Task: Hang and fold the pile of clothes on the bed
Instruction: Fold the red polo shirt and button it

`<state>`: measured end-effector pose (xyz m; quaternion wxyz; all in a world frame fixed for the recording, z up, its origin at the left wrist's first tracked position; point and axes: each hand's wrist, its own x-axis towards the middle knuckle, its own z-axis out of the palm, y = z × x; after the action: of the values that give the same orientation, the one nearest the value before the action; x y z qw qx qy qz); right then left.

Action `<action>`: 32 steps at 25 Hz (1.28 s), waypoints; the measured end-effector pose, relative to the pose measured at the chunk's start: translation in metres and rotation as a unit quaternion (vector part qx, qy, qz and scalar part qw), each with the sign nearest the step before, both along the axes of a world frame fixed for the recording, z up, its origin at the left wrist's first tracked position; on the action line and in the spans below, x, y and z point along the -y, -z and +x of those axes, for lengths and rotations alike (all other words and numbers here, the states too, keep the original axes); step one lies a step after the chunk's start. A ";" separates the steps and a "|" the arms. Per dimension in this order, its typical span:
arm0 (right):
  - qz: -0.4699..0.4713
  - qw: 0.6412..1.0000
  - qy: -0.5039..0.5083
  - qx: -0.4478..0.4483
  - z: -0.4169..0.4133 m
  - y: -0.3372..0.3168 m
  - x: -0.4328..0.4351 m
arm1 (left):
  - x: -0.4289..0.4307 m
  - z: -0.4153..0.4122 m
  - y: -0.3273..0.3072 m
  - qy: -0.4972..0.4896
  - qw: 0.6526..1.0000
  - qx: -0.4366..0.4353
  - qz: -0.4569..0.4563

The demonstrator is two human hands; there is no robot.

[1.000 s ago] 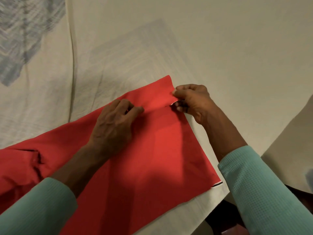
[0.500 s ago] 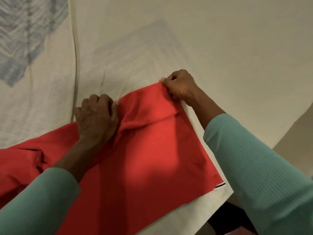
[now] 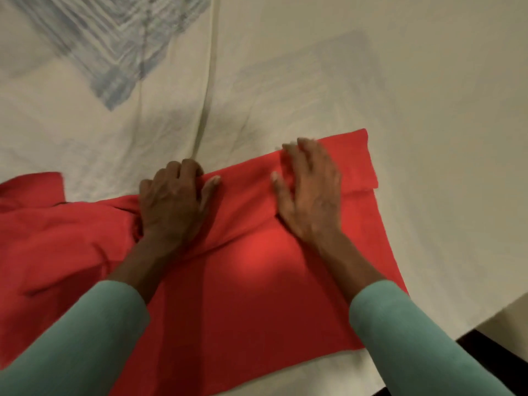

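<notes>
On the bed, a red garment, far edge folded over
Your right hand presses the fold, fingers straight; left hand grips bunched cloth; fold runs left-right, loose bulk nearest your left

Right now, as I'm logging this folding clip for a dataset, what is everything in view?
red garment: one, red, spread on the bed cover, far end folded over into a band.
bed cover: one, cream, beneath everything.
printed patches: two, blue-grey, on the bed cover, top left and a fainter one at top centre.
dark gap: one, black, bottom right past the bed's edge; too dark to identify.
sleeves: two, teal, bottom left and bottom right.
left hand: one, fingers curled over the garment's far edge.
right hand: one, flat on the folded band, blurred.
</notes>
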<state>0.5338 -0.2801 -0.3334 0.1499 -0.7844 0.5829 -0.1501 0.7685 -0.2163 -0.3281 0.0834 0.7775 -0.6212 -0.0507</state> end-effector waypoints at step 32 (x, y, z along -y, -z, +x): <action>-0.024 0.997 -0.044 -0.067 -0.001 0.029 -0.024 | -0.110 0.066 -0.042 0.015 0.996 -0.066 -0.061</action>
<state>0.5325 -0.2560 -0.3621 0.0983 -0.8208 0.5529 -0.1042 0.8344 -0.1059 -0.2863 0.1704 0.7566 -0.6280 -0.0651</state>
